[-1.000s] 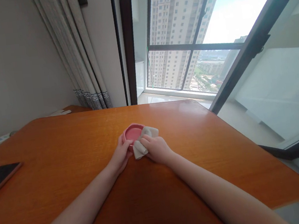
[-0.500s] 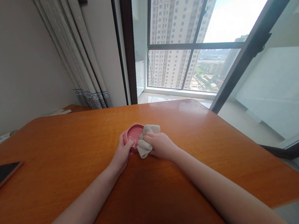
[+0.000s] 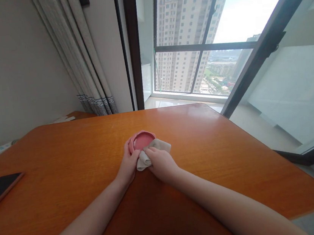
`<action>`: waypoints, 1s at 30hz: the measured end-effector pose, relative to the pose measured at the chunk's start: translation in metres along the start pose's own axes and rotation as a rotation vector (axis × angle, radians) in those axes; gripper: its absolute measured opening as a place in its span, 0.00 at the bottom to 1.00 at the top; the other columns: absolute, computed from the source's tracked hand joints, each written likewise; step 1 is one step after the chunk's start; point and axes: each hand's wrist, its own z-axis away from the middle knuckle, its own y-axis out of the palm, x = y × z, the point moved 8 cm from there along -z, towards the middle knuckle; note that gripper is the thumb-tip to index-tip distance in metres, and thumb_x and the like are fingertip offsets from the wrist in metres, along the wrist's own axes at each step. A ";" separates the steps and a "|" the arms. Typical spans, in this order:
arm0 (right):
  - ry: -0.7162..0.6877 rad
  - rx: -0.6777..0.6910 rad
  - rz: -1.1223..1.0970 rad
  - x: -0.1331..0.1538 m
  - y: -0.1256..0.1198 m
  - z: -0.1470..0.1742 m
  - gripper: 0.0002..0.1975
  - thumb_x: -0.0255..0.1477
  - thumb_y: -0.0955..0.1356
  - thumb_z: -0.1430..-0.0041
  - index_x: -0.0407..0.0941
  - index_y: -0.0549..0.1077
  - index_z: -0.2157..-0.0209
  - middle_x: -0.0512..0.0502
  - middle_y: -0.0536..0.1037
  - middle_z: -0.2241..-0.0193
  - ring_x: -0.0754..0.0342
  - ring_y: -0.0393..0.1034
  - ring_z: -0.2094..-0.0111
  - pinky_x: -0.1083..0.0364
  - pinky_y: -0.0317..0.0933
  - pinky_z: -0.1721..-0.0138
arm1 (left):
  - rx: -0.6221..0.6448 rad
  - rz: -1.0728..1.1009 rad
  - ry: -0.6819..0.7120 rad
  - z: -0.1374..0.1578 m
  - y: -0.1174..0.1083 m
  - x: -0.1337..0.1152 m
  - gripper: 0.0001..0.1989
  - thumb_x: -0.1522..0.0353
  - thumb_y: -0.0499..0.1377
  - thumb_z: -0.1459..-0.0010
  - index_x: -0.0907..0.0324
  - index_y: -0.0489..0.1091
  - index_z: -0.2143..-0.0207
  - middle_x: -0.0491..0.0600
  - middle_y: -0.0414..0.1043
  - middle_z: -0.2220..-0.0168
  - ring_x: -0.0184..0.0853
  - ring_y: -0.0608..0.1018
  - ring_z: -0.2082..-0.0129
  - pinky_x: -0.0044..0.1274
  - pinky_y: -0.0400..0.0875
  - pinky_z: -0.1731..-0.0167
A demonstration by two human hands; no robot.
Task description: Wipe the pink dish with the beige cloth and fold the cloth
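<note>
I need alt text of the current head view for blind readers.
The left hand holds a shallow pink dish, the right hand a crumpled pale grey cloth at the dish's near edge, over a brown wooden table. A flat black phone lies left.

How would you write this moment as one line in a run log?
left hand: grips pink dish | right hand: holds pale cloth at dish's near side | table: phone at left

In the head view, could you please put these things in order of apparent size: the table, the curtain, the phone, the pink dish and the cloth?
1. Table
2. Curtain
3. Phone, although the left edge cuts it off
4. Pink dish and cloth: both partly hidden, too alike to rank
</note>
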 end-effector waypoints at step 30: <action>-0.234 -0.020 0.160 -0.013 0.002 -0.006 0.12 0.35 0.61 0.39 0.44 0.69 0.58 0.44 0.73 0.61 0.54 0.68 0.65 0.57 0.57 0.69 | 0.001 -0.023 -0.035 -0.006 -0.009 0.010 0.30 0.66 0.61 0.50 0.55 0.56 0.45 0.52 0.58 0.41 0.39 0.65 0.43 0.30 0.59 0.44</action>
